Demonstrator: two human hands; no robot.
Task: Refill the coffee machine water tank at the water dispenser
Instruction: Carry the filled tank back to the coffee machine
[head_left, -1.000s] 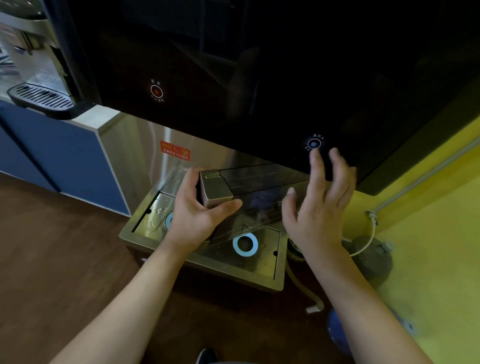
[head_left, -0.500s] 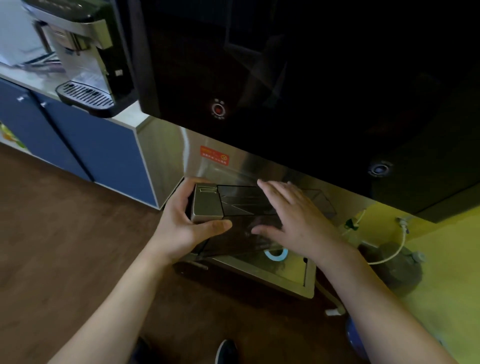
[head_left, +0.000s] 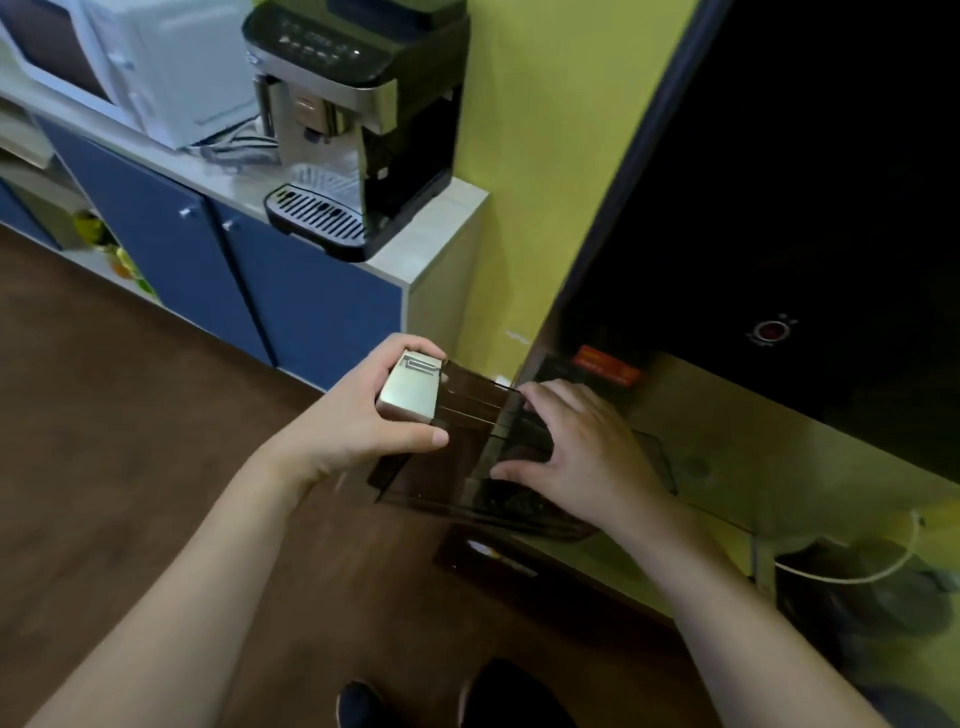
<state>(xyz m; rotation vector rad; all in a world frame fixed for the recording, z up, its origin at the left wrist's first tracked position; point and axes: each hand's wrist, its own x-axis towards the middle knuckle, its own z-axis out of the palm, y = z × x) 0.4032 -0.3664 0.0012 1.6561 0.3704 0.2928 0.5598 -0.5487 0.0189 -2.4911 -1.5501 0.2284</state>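
**Honestly, a full water tank wants both hands**

So the water tank (head_left: 467, 441) is a stiff box of smoked see-through plastic with a brushed-silver handle block at one end, held in the air just off the left edge of the water dispenser (head_left: 779, 208). The left hand (head_left: 358, 421) is clamped around that silver end and the right hand (head_left: 576, 452) is wrapped over the tinted body. If it's filled, I'd guess heavy, sloshy and slick-walled, so keep it level. The coffee machine (head_left: 358, 119) sits at the counter's right corner.
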